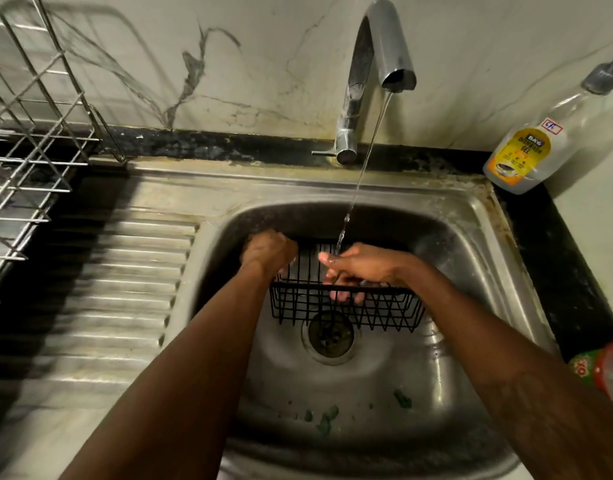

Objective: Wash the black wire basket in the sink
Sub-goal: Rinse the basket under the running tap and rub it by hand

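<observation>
A black wire basket [377,311] is held over the steel sink [471,244], just behind the drain. My left hand [268,251] grips the basket's left end with curled fingers. My right hand [360,266] curls over the near rim, its fingers reaching down inside the basket. A thin stream of water [362,168] runs from the tap [374,74] and lands on my right hand's fingers.
A bottle of dishwash gel [526,150] stands on the black counter at the back right. A steel dish rack [24,150] sits at the left beyond the ribbed drainboard [118,289]. Green scraps [402,398] lie in the basin; a red-and-green packet [599,368] is at the right edge.
</observation>
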`<state>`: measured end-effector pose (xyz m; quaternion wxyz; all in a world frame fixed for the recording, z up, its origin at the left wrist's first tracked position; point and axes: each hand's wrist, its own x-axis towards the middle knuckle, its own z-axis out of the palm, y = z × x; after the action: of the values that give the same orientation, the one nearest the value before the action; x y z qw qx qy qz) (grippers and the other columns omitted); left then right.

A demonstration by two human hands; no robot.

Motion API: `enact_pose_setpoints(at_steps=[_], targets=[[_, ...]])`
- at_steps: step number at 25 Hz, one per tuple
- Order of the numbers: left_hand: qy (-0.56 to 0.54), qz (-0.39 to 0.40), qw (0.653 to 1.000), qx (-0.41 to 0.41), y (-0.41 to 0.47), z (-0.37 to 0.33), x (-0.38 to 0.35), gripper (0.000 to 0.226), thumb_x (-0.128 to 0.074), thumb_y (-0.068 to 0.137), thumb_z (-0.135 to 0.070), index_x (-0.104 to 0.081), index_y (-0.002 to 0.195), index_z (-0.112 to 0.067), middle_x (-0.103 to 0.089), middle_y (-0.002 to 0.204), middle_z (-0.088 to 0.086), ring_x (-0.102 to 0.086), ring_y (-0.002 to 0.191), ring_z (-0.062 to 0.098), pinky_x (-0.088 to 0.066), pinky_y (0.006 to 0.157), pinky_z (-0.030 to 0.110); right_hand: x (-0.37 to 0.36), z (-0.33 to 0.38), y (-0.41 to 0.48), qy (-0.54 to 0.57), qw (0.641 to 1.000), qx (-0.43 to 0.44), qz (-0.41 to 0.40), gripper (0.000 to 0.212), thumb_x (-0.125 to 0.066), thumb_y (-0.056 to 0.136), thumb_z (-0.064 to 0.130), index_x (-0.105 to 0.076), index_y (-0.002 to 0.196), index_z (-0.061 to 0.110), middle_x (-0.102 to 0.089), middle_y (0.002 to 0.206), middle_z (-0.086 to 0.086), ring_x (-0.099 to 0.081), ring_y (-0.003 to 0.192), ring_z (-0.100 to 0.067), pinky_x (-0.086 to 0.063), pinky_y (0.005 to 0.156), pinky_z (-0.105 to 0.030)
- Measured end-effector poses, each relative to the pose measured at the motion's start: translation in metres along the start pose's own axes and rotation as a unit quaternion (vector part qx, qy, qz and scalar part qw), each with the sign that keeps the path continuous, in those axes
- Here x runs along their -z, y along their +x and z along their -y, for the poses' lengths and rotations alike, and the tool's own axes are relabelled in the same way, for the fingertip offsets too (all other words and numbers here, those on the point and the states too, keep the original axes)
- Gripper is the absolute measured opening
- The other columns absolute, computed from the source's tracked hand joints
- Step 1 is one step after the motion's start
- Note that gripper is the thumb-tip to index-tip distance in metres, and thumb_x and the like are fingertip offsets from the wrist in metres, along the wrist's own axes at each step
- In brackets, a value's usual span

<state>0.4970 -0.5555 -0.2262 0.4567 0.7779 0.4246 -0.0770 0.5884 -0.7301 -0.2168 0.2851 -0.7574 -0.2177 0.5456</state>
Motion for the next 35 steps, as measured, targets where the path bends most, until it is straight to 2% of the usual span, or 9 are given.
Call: enact_pose_setpoints(at_steps=[4,8,11,15,18,22,26,32,35], targets=[[-0.001,0.100,0.993,0.068,-0.002,-0.017,0.015,0.031,-0.047,0.104,-0.018,-0.060,0.126,0.000,-0.063,0.128,0.022,-0.066,0.107,0.038,-0.056,0.075,0.038,-0.002,0.030,-0.028,-0.104,0.987,0.119,0.026,0.041,-0.056,0.099,0.049,-0.076,0.100,0.013,-0.077,0.087,-0.007,-0.074,0.082,-0.018,-0.058,0.065,-0.031],[-0.077,0.106,0.985,0.110,0.000,-0.009,0.026,0.035,-0.058,0.097,-0.038,-0.063,0.116,-0.009,-0.063,0.091,0.014,-0.064,0.073,0.029,-0.055,0.055,0.031,0.002,0.029,-0.028,-0.142,0.963,0.208,-0.091,0.031,-0.056,0.102,0.039,-0.074,0.086,0.020,-0.073,0.072,-0.002,-0.068,0.064,-0.011,-0.053,0.060,-0.024],[-0.013,0.025,1.000,-0.006,0.012,-0.014,0.030,0.039,-0.049,0.099,-0.047,-0.071,0.105,-0.014,-0.071,0.097,0.005,-0.065,0.085,0.020,-0.051,0.077,0.030,0.008,0.026,-0.017,-0.305,0.898,0.233,-0.214,0.033,-0.044,0.105,0.044,-0.065,0.086,0.027,-0.066,0.070,0.005,-0.063,0.065,-0.008,-0.056,0.071,-0.039],[-0.182,-0.039,0.970,-0.154,-0.019,-0.008,-0.006,0.043,-0.042,0.106,-0.042,-0.069,0.085,-0.016,-0.068,0.068,-0.004,-0.062,0.062,0.006,-0.046,0.058,0.015,0.007,0.016,-0.013,-0.403,0.837,0.175,-0.325,0.045,-0.031,0.107,0.049,-0.055,0.078,0.025,-0.054,0.062,0.009,-0.055,0.056,-0.010,-0.052,0.064,-0.037],[-0.407,-0.072,0.902,-0.121,-0.023,0.000,-0.029,0.040,-0.044,0.107,-0.028,-0.063,0.077,-0.009,-0.062,0.057,-0.003,-0.059,0.055,0.010,-0.046,0.049,0.016,-0.022,0.023,-0.008,-0.377,0.832,0.105,-0.392,0.063,-0.021,0.107,0.051,-0.058,0.066,0.020,-0.055,0.054,0.000,-0.054,0.048,-0.014,-0.043,0.058,-0.031],[-0.483,-0.104,0.866,-0.074,-0.004,0.002,-0.031,0.037,-0.056,0.097,-0.023,-0.058,0.061,-0.014,-0.055,0.053,-0.002,-0.052,0.054,0.011,-0.044,0.059,0.029,-0.056,0.054,0.008,-0.439,0.790,0.198,-0.380,0.037,-0.029,0.105,0.040,-0.062,0.097,0.023,-0.070,0.083,-0.003,-0.066,0.076,-0.026,-0.048,0.074,-0.039],[-0.318,-0.118,0.935,-0.108,0.000,0.000,-0.031,0.047,-0.055,0.099,-0.037,-0.055,0.057,-0.016,-0.051,0.052,0.002,-0.048,0.050,0.014,-0.041,0.051,0.030,-0.009,0.020,-0.018,-0.422,0.832,0.131,-0.335,0.035,-0.029,0.108,0.043,-0.059,0.123,0.034,-0.060,0.071,0.006,-0.063,0.068,-0.019,-0.053,0.072,-0.036],[-0.264,-0.114,0.948,-0.138,0.004,-0.005,-0.029,0.051,-0.051,0.102,-0.030,-0.049,0.054,-0.016,-0.046,0.046,-0.002,-0.041,0.040,0.009,-0.035,0.042,0.023,-0.010,0.022,-0.015,-0.399,0.856,0.122,-0.304,0.025,-0.033,0.108,0.034,-0.057,0.109,0.029,-0.058,0.072,0.004,-0.056,0.062,-0.013,-0.047,0.069,-0.033],[-0.275,-0.118,0.940,-0.162,0.007,-0.004,-0.024,0.048,-0.052,0.099,-0.022,-0.054,0.052,-0.011,-0.049,0.045,0.003,-0.044,0.042,0.014,-0.036,0.044,0.025,-0.023,0.054,0.006,-0.405,0.864,0.138,-0.267,0.033,-0.028,0.108,0.044,-0.057,0.108,0.030,-0.065,0.090,0.001,-0.064,0.086,-0.025,-0.048,0.083,-0.041]])
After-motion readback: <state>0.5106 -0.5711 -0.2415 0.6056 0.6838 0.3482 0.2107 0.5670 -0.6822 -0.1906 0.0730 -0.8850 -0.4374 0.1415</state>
